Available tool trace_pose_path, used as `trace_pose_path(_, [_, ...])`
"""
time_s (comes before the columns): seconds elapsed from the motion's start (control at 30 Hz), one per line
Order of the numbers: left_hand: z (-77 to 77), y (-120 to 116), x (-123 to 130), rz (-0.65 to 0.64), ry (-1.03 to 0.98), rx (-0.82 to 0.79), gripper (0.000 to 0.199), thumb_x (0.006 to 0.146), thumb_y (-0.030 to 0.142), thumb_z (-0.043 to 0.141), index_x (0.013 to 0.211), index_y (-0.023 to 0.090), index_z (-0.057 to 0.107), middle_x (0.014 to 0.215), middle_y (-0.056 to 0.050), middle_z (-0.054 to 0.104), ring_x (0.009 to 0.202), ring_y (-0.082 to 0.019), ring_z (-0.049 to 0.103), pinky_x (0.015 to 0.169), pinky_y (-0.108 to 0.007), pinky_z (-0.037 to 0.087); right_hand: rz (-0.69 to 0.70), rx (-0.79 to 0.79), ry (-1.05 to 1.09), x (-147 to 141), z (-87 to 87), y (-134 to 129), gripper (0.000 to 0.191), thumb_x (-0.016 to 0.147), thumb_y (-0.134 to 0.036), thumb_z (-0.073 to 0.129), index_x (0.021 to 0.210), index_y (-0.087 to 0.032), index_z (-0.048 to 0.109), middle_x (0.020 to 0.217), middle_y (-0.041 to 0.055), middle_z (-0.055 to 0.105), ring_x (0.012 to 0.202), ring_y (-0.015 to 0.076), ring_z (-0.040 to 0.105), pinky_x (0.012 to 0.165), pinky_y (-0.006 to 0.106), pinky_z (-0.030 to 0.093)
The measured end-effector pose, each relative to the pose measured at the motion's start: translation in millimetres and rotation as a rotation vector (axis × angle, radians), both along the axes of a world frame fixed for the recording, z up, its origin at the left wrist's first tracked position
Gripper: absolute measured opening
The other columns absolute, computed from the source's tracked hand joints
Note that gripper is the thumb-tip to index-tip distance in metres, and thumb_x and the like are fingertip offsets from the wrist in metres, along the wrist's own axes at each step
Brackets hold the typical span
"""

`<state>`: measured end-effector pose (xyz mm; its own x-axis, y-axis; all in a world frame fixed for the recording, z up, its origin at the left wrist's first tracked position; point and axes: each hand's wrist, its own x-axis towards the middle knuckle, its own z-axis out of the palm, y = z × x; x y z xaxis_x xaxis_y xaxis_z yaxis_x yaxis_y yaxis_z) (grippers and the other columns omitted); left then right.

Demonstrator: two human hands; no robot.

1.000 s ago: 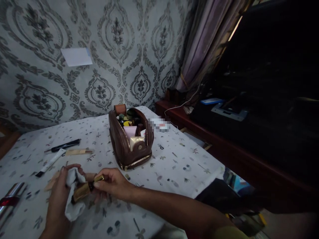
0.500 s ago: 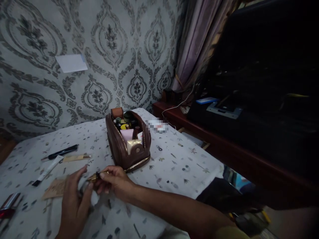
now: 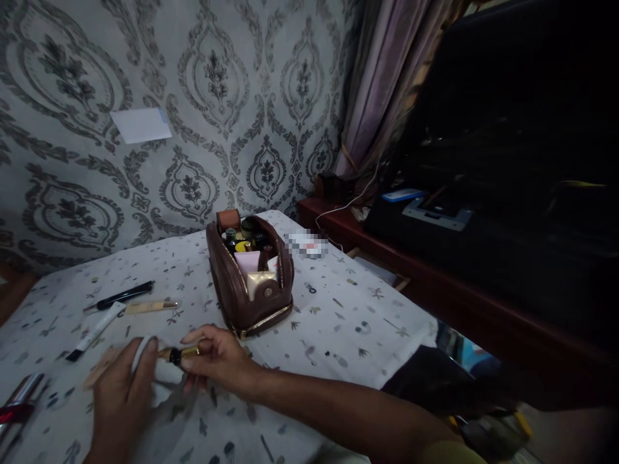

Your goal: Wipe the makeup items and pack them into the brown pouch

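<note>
My right hand (image 3: 225,362) pinches a small gold-and-black cosmetic tube (image 3: 175,355), held roughly level. Closed around a white tissue (image 3: 167,372), my left hand (image 3: 120,390) presses it against the tube's left end, which the tissue and fingers partly hide. The exact kind of cosmetic does not show. Just beyond my right hand stands a brown leather toiletry bag (image 3: 223,283), unzipped on top, with several bottles and tubes inside. A flat tan packet (image 3: 100,366) lies partly behind my left hand.
On the patterned white tablecloth (image 3: 348,316) lie a black tube (image 3: 126,294), a beige tube (image 3: 151,307) and a white tube with a black cap (image 3: 97,330). Red-and-silver items (image 3: 19,403) sit at the left. A dark red desk (image 3: 353,235) stands at the right.
My left hand has moved left and lower, and its fingers have closed over the tissue at the tube's end. More of the gold-and-black tube shows. The bag stays put.
</note>
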<state>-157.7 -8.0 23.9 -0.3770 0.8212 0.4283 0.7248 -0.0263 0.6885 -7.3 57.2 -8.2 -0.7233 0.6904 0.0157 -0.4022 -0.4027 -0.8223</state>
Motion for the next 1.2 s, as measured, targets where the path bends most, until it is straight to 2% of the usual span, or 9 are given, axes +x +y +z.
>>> trace_pose_path(0.07, [0.9, 0.3, 1.0, 0.027, -0.097, -0.052, 0.040, 0.092, 0.056, 0.048, 0.070, 0.023, 0.050, 0.051, 0.007, 0.041, 0.049, -0.014, 0.043, 0.050, -0.025, 0.035, -0.024, 0.053, -0.004, -0.9, -0.4, -0.7, 0.066, 0.056, -0.060, 0.085, 0.097, -0.018, 0.055, 0.070, -0.0061, 0.063, 0.050, 0.0081, 0.061, 0.044, 0.017, 0.040])
trace_pose_path(0.13, [1.5, 2.3, -1.4, 0.006, -0.062, -0.047, 0.040, 0.093, 0.055, 0.047, 0.069, 0.023, 0.050, 0.051, 0.007, 0.041, 0.047, -0.014, 0.043, 0.047, -0.025, 0.035, -0.046, 0.117, -0.031, -0.7, 0.2, -1.9, 0.062, 0.060, -0.064, 0.081, 0.090, -0.017, 0.054, 0.068, -0.0062, 0.060, 0.049, 0.0070, 0.059, 0.042, 0.017, 0.039])
trace_pose_path(0.23, [0.6, 7.1, -7.8, -0.149, 0.244, 0.081, 0.037, 0.096, 0.047, 0.045, 0.070, 0.022, 0.055, 0.057, 0.004, 0.052, 0.052, -0.015, 0.051, 0.053, -0.025, 0.041, -0.074, 0.161, -0.065, 0.8, 1.7, -3.8, 0.061, 0.065, -0.069, 0.075, 0.087, -0.018, 0.050, 0.064, -0.0071, 0.058, 0.047, 0.0064, 0.056, 0.041, 0.016, 0.037])
trace_pose_path(0.37, [-3.6, 12.4, -10.5, -0.321, 0.684, 0.340, 0.028, 0.100, 0.034, 0.043, 0.091, 0.020, 0.065, 0.084, -0.004, 0.070, 0.077, -0.019, 0.066, 0.074, -0.028, 0.049, -0.073, 0.156, -0.099, 3.8, 3.5, -4.0, 0.064, 0.065, -0.075, 0.070, 0.087, -0.020, 0.047, 0.059, -0.0082, 0.057, 0.042, 0.0066, 0.054, 0.039, 0.016, 0.039])
trace_pose_path(0.5, [-7.1, 13.6, -11.1, -0.404, 0.793, 0.376, 0.029, 0.102, 0.030, 0.038, 0.099, 0.017, 0.064, 0.088, -0.007, 0.072, 0.081, -0.019, 0.068, 0.076, -0.025, 0.051, -0.067, 0.160, -0.112, 6.0, 4.4, -3.4, 0.064, 0.066, -0.077, 0.068, 0.087, -0.020, 0.047, 0.058, -0.0086, 0.056, 0.040, 0.0060, 0.053, 0.036, 0.015, 0.037])
trace_pose_path(0.63, [-5.7, 11.5, -13.8, -0.392, 0.634, 0.307, 0.027, 0.100, 0.035, 0.043, 0.094, 0.020, 0.064, 0.084, -0.004, 0.073, 0.075, -0.018, 0.069, 0.070, -0.024, 0.051, -0.055, 0.176, -0.128, 6.3, 4.4, -4.7, 0.064, 0.067, -0.077, 0.066, 0.088, -0.019, 0.047, 0.062, -0.0063, 0.059, 0.040, 0.0062, 0.052, 0.035, 0.016, 0.037])
trace_pose_path(0.87, [4.2, 11.3, -20.7, -0.288, 0.144, -0.048, 0.044, 0.095, 0.049, 0.043, 0.063, 0.021, 0.055, 0.055, 0.003, 0.057, 0.053, -0.014, 0.055, 0.051, -0.022, 0.043, -0.120, 0.292, -0.071, 8.9, 9.8, -8.4, 0.058, 0.076, -0.071, 0.064, 0.096, -0.018, 0.052, 0.070, -0.0039, 0.059, 0.051, 0.0062, 0.055, 0.047, 0.017, 0.042])
trace_pose_path(1.1, [0.9, 16.5, -28.4, -0.145, -0.237, -0.240, 0.049, 0.083, 0.065, 0.054, 0.063, 0.021, 0.063, 0.063, -0.001, 0.065, 0.067, -0.020, 0.063, 0.066, -0.026, 0.053, -0.103, 0.334, -0.019, 9.9, 10.4, -8.2, 0.049, 0.080, -0.061, 0.068, 0.101, -0.017, 0.059, 0.080, 0.0001, 0.060, 0.060, 0.0079, 0.057, 0.056, 0.020, 0.046])
trace_pose_path(1.2, [2.3, 16.4, -23.9, -0.061, -0.399, -0.242, 0.050, 0.074, 0.069, 0.062, 0.058, 0.021, 0.061, 0.060, -0.001, 0.064, 0.063, -0.021, 0.061, 0.060, -0.028, 0.054, -0.101, 0.384, -0.004, 11.1, 11.1, -9.2, 0.045, 0.082, -0.055, 0.068, 0.107, -0.018, 0.063, 0.087, 0.0020, 0.063, 0.063, 0.0089, 0.057, 0.062, 0.022, 0.049])
